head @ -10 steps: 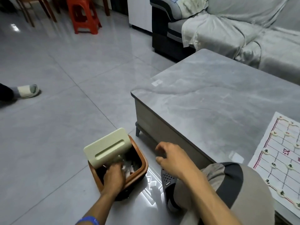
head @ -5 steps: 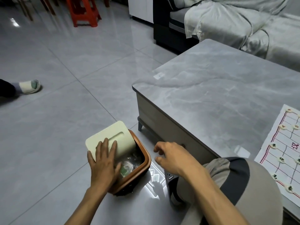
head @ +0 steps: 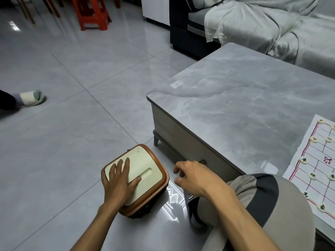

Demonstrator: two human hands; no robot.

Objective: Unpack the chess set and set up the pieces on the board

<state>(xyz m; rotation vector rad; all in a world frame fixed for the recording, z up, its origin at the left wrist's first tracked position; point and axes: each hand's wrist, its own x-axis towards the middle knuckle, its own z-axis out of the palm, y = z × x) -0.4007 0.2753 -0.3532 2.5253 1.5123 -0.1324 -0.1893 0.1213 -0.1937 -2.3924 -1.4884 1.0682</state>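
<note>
A small brown bin [head: 159,189] stands on the floor beside the table, its cream lid [head: 143,171] lying flat and closed. My left hand [head: 119,180] presses flat on the lid with straight fingers. My right hand [head: 192,176] hovers just right of the bin, fingers loosely curled, holding nothing. At the right edge, a white paper chess board [head: 308,160] with red lines lies on the grey table [head: 235,98]. Several round white pieces [head: 312,175] sit on its line crossings.
My bent knee in grey shorts [head: 262,205] fills the lower right, with my dark shoe [head: 192,205] under it. Another person's foot in a pale slipper [head: 31,97] is at far left. A red stool [head: 92,13] and a covered sofa [head: 272,24] stand behind.
My left hand came out of the open bin and pushed the raised lid down until it lay flat and closed. The right hand stayed hovering beside the bin.
</note>
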